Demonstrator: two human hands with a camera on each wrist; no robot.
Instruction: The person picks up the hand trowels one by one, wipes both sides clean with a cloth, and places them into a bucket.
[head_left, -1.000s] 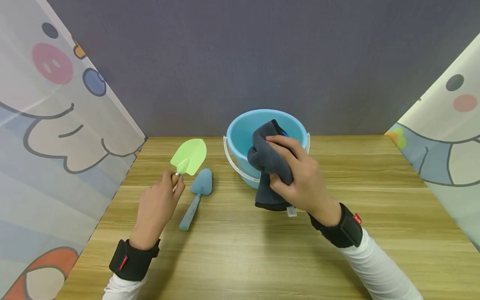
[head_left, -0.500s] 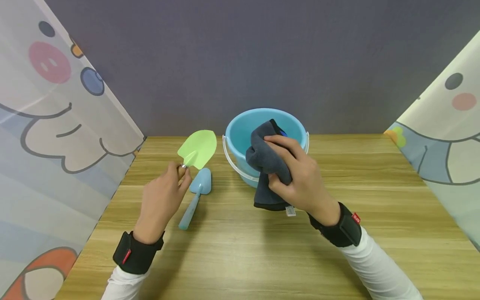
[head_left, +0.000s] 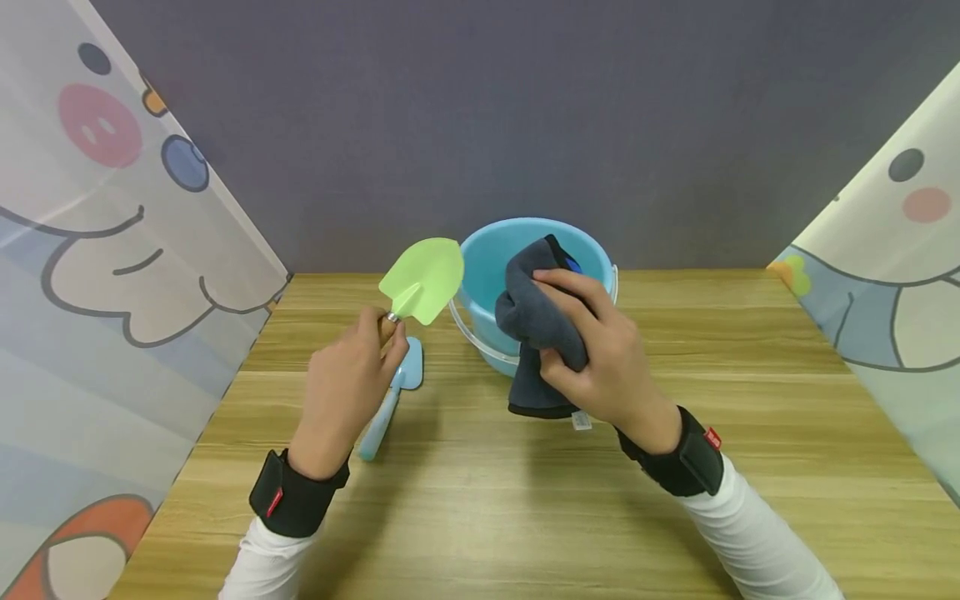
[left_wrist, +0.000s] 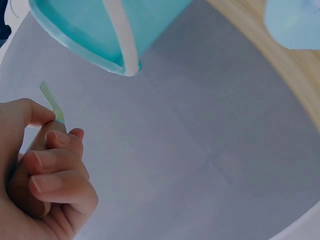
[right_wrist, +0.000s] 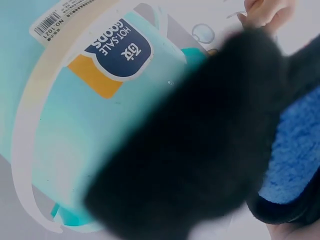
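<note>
In the head view my left hand grips the wooden handle of a trowel with a pale green blade, held up left of the bucket; the blade overlaps the bucket's left rim from above. The left wrist view shows the fingers curled round that handle. My right hand pinches a bunched dark grey cloth over the front rim of the light blue bucket. The cloth's blue inner side shows in the right wrist view. A blue trowel lies on the table, its blade partly behind my left hand.
The bucket's white handle hangs down over its front. The wooden table meets a grey wall just behind the bucket. Printed curtains border the left and right sides.
My left hand has moved right and away from me with the green trowel, from above the table to the bucket's left rim. The right hand and cloth have stayed nearly still.
</note>
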